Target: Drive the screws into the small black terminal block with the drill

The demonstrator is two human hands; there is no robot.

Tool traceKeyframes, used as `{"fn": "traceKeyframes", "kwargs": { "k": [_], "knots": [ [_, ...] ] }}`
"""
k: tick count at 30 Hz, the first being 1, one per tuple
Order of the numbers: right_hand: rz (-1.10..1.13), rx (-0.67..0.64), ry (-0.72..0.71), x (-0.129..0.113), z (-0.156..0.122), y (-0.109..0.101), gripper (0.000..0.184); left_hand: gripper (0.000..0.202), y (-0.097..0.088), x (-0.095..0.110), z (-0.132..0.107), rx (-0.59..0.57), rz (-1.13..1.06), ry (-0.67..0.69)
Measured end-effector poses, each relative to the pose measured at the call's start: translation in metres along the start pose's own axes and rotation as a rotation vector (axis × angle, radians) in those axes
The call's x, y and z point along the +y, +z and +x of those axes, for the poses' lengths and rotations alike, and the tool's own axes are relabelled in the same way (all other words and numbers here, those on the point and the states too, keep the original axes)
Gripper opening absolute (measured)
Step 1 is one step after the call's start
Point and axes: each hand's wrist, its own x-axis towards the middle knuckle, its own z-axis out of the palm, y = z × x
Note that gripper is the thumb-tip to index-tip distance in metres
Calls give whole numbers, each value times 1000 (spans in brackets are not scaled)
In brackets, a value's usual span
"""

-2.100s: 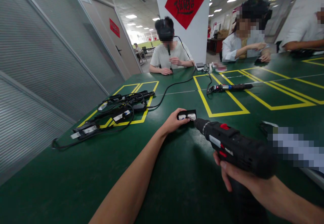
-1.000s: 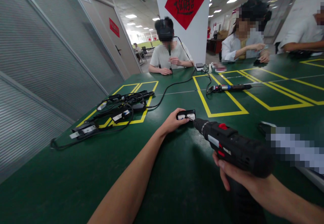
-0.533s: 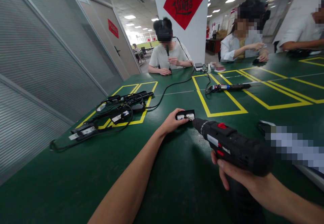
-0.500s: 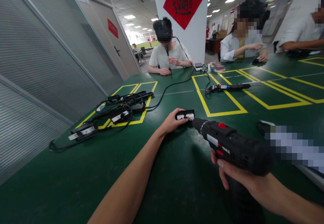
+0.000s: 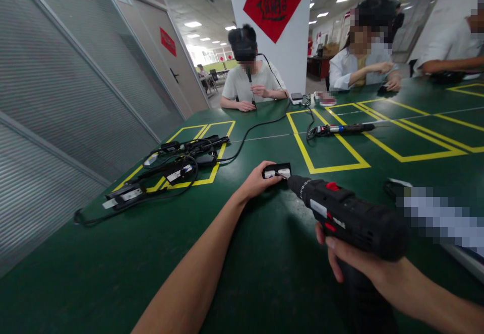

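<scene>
On the green table (image 5: pixel 113 263), my left hand (image 5: pixel 259 181) is closed on a small black adapter with a white label (image 5: pixel 277 171), pressing it down. My right hand (image 5: pixel 351 263) grips the handle of a black cordless drill with red buttons (image 5: pixel 348 218). The drill's nose points left and its bit touches the adapter's near right side.
A pile of black adapters and cables (image 5: pixel 170 165) lies in a yellow box at the left. A soldering iron (image 5: pixel 342 129) rests beyond the adapter. A blurred object (image 5: pixel 442 218) sits at the right. Three people sit at the far side; one (image 5: pixel 249 79) holds a tool upright.
Almost nothing has moved; the view has shifted slightly. Both hands stay as they were, the drill bit still on the adapter.
</scene>
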Motion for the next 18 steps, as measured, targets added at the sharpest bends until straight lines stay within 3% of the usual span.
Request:
{"fn": "traceKeyframes", "kwargs": {
  "k": [18],
  "knots": [
    [-45,7,-22,3,-1,-1,22,51,-2,1,-2,4,16,18]
  ]
}}
